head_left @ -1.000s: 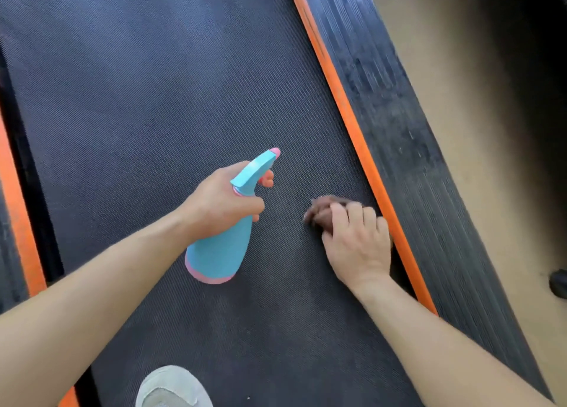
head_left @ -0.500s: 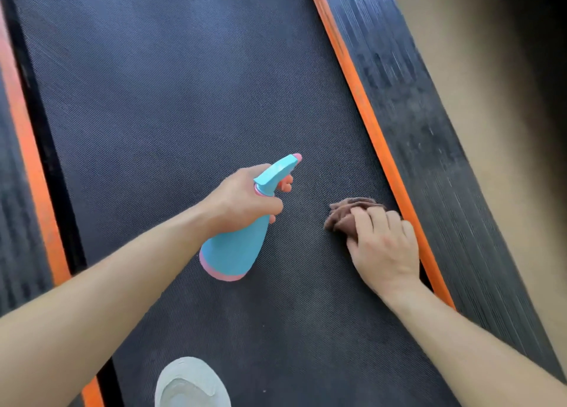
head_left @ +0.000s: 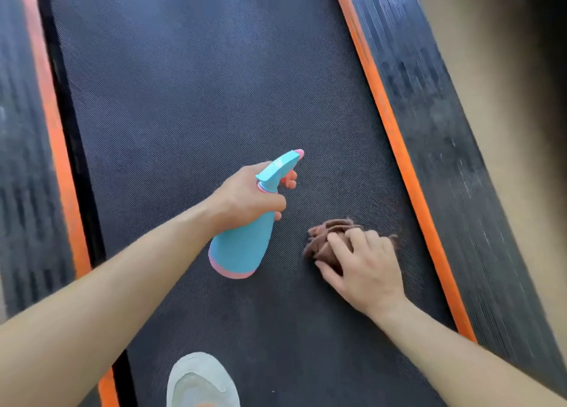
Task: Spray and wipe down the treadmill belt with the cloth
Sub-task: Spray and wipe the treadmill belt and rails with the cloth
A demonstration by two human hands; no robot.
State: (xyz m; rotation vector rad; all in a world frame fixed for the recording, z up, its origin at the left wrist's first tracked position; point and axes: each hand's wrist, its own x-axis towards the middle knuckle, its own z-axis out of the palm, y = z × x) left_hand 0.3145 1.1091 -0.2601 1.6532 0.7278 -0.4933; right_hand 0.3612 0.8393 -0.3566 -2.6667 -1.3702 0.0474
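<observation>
Black woven-texture rubber, fine diagonal weave, dull sheen: treadmill belt [head_left: 199,100], running lengthwise through the head view and filling most of it. Orange strip [head_left: 395,143], smooth and narrow, borders the belt on the right; a matching orange strip [head_left: 52,115] borders it on the left. Ribbed black side rail [head_left: 435,124], scuffed with pale marks, lies outside the right strip. Tan floor [head_left: 503,130] beyond the rail, blurred. Spray bottle [head_left: 245,244], smooth turquoise plastic, conical body widening to a pink band at the base, turquoise trigger head with a pink nozzle tip; opaque, so contents cannot be told. Held off the belt, tilted, nozzle pointing forward and to the right. Left hand [head_left: 245,198] wrapped round the bottle's neck, thumb across the front, a fingertip curled at the trigger. Cloth [head_left: 325,238], brown, soft, crumpled into folds, lying on the belt right of the bottle, near the right orange strip. Right hand [head_left: 365,268] palm down on the cloth, fingers bent over its bunched top, pressing it to the belt; forearm extended from lower right. Pale grey shoe toe [head_left: 199,382], rounded, on the belt at the bottom edge.
</observation>
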